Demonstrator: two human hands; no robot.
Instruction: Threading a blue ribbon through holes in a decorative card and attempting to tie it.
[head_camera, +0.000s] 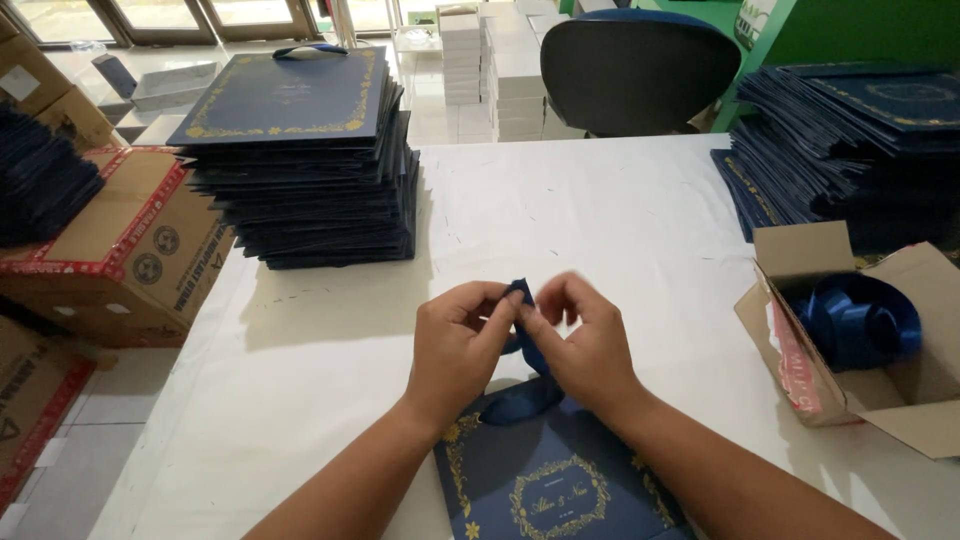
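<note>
Both hands pinch ribbon (522, 345) | bag (560, 475) below | stack (305, 170), box (860, 335) flank

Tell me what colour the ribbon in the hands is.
Dark blue ribbon, pinched by left hand and right hand; head view.

On the white-covered bench (330, 360), a flat navy paper bag with gold ornament (560, 480) lies at the near edge. A dark blue satin ribbon (528, 360) rises from its top edge between the left hand (455, 350) and right hand (590, 350). A tall stack of navy folded bags (305, 160) stands at the far left. A slumped pile of navy bags (850, 140) lies far right. An open cardboard box (880, 400) sits near right, blue ribbon coils (860, 320) inside it. A black office chair (640, 70) stands behind the bench.
</note>
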